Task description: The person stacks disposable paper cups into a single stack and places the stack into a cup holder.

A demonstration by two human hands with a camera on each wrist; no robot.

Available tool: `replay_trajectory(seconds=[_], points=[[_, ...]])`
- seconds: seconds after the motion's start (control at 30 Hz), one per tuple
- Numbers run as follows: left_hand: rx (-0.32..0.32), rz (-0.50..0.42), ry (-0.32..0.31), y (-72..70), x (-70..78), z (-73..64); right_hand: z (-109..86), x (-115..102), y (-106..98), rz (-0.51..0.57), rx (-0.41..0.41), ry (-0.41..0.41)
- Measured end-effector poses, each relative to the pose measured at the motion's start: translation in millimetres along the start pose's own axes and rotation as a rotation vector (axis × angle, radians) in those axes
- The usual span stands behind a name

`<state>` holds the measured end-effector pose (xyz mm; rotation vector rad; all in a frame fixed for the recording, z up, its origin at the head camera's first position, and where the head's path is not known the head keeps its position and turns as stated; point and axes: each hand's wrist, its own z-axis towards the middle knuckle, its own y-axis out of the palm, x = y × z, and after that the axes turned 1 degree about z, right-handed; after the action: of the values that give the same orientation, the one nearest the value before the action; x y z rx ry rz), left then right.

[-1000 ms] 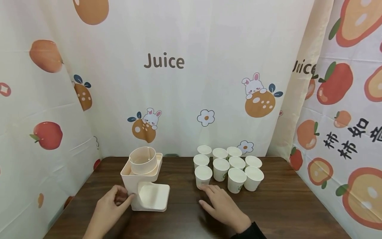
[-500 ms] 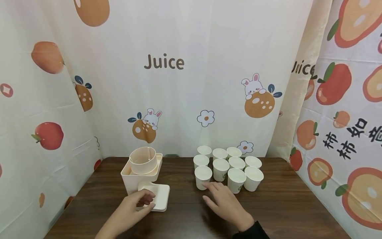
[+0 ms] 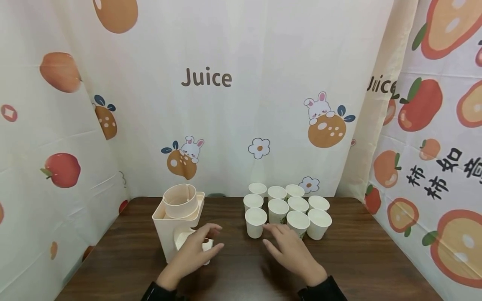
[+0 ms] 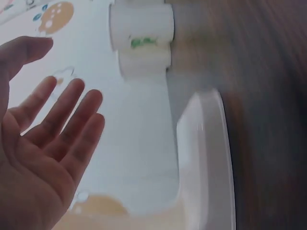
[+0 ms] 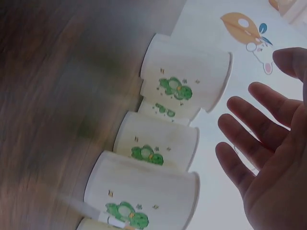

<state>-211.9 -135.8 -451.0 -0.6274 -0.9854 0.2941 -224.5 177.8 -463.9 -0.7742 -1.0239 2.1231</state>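
My left hand (image 3: 193, 253) hovers over the base plate of a cream plastic stand (image 3: 163, 234), partly hiding it. In the left wrist view the fingers (image 4: 72, 110) are spread and hold nothing, with the base's blurred edge (image 4: 206, 153) beside them. A round open cylinder (image 3: 180, 202) sits on top of the stand. My right hand (image 3: 291, 253) holds nothing, its fingertips close by the front-left paper cup (image 3: 255, 225). Relaxed, parted fingers (image 5: 254, 120) show in the right wrist view, beside white cups (image 5: 187, 72) with green prints.
Several white paper cups (image 3: 278, 209) stand upright in a cluster toward the back right of the dark wooden table (image 3: 361, 259). Behind it hangs a pale curtain (image 3: 241, 113) with fruit and rabbit prints, and printed sheets also flank both sides.
My left hand has moved right from the stand's left side to over its base plate. My right hand has shifted slightly right, away from the front-left cup. The stand and cups stay put.
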Motion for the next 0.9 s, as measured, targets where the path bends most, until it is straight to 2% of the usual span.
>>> replay_trajectory(seconds=[0.07, 0.23, 0.43, 0.63, 0.9], points=[[-0.011, -0.029, -0.022, 9.1, -1.4, 11.4, 0.0, 2, -2, 0.009, 0.001, 0.009], [0.011, -0.060, -0.044, 30.9, -5.9, 39.6, -1.5, 6, -5, 0.011, 0.002, 0.030], [0.040, -0.050, -0.012, 54.6, -10.8, 66.5, -5.2, 10, -4, 0.002, 0.012, 0.025], [0.054, -0.065, 0.001, 66.1, -10.1, 81.3, -6.0, 14, -4, -0.025, 0.015, 0.026], [0.035, -0.026, -0.033, 75.3, -10.8, 89.4, -6.6, 16, -6, -0.036, 0.001, 0.043]])
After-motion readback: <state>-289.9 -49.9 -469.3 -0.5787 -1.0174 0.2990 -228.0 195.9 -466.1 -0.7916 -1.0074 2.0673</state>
